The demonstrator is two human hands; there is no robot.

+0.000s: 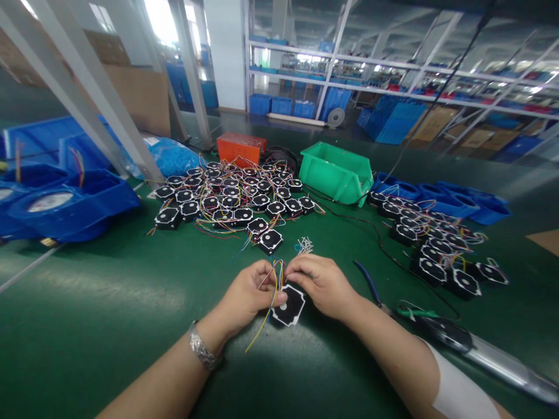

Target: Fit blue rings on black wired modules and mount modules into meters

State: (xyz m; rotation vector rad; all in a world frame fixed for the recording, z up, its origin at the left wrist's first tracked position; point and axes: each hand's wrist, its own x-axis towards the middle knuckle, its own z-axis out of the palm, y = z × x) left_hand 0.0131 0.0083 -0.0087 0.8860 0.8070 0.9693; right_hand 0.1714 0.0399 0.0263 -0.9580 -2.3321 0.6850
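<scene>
A black square motor with a white-edged face (293, 306) is held low over the green tabletop, its coloured lead wires rising from the far side. My left hand (250, 293) grips it, thumb on the face and fingers behind, with some wires running across the fingers. A yellow wire (257, 337) trails down toward me. My right hand (321, 283) pinches at the wires by the motor's far right edge; the wire tips between its fingers are hidden. Just beyond the hands lies a small pile of short white pieces (305, 245).
Many similar wired motors (231, 201) cover the table's far middle, with another group (430, 238) at right. Behind stand a green bin (334, 171) and an orange box (241, 149). Blue-handled pliers (369, 282) and a silver cylindrical tool (493, 352) lie right. Blue trays (74, 201) stand left.
</scene>
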